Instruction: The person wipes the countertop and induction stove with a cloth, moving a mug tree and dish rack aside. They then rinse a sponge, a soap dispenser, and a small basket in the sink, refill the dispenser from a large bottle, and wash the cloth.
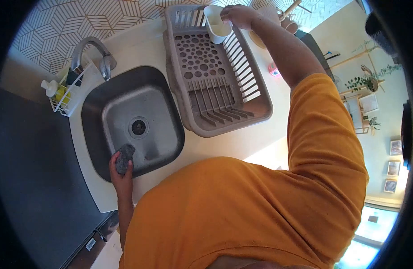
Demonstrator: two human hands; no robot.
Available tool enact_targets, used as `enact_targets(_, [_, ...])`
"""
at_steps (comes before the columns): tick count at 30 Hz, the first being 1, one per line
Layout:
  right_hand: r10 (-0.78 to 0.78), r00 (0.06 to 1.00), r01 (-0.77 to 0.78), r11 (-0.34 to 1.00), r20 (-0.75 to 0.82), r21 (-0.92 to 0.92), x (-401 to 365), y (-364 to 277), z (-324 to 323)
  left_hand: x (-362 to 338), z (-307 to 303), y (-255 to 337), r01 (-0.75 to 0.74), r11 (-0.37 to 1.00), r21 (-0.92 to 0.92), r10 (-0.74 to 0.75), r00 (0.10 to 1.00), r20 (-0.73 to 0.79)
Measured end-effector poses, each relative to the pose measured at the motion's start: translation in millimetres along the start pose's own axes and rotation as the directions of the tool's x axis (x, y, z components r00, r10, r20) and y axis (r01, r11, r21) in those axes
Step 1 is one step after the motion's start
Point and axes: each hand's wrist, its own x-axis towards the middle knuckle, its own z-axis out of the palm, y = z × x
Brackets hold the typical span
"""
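Nearest: the wearer's orange shirt (pixel 242 210), filling the lower middle of the view. Left forearm (pixel 125 195) rises steeply beside it, elbow low, wrist nearly straight. Left hand (pixel 118 172) closed round a grey sponge (pixel 125 158), thumb along the right side, fingers wrapping the left; the sponge sits over the near edge of the sink (pixel 92 130), pointing up and slightly right. Sink's drain (pixel 138 127) bare, beyond the sponge.

Right of the sink, on the pale bench (pixel 215 148): a taupe dish rack (pixel 262 107), slots at its near end, round holes farther back. Right arm (pixel 282 49) stretched long across the rack's far right corner, forearm angled up and leftward, wrist bent down. Right hand (pixel 242 17) at the rim of a white container (pixel 212 20), which is inside the rack at its far end. Fingers curled there; cannot tell whether they grip or merely touch.

Farther left: curved tap (pixel 92 41) over the sink, white wire caddy (pixel 83 87) with a bottle (pixel 49 88). Behind all, the patterned wall (pixel 112 22).
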Motion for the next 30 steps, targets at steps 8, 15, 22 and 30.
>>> enact_targets(8, [0.268,0.86,-0.2,0.96,0.435,-0.196,-13,-38,-25,40,54,127,-0.4,0.91,0.11,0.346,0.878,0.33])
enact_targets(15, [0.305,0.902,-0.387,0.886,0.307,0.256,17,-89,-61,59,91,195,-0.692,0.708,0.143,0.502,0.635,0.587])
enact_targets(22, [0.408,0.772,-0.576,0.775,0.487,0.262,27,-133,-56,61,102,208,-0.648,0.728,0.224,0.313,0.606,0.731])
enact_targets(30, [0.366,0.875,-0.443,0.87,0.316,0.218,20,-101,-59,58,113,198,-0.603,0.775,0.191,0.338,0.65,0.681])
